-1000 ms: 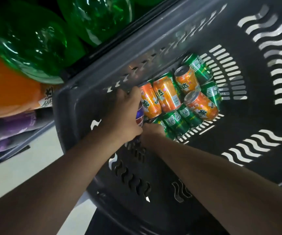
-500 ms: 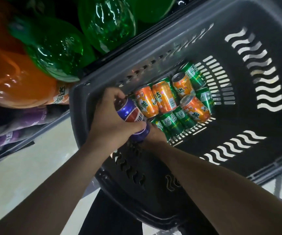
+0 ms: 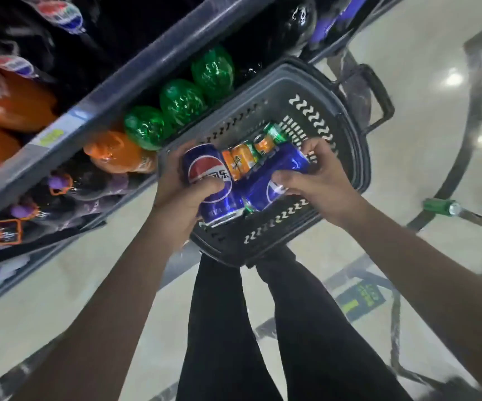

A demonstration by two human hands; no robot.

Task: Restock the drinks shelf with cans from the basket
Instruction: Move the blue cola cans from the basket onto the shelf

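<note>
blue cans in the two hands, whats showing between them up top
In the head view, orange cans lying in the basket show between the left blue can and right blue can.

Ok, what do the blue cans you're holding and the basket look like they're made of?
Blue cans, one in the left hand at, one in the right hand at: probably thin metal with glossy print, judging by sharp glints and a silvery end rim. Basket: apparently moulded dark grey plastic, matte, with cut-out slots.

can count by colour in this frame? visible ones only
Blue cans: 2, one in left hand at, one in right hand at
Orange cans: 3
Green cans: 1
Total: 6 visible; others may be hidden.
</note>
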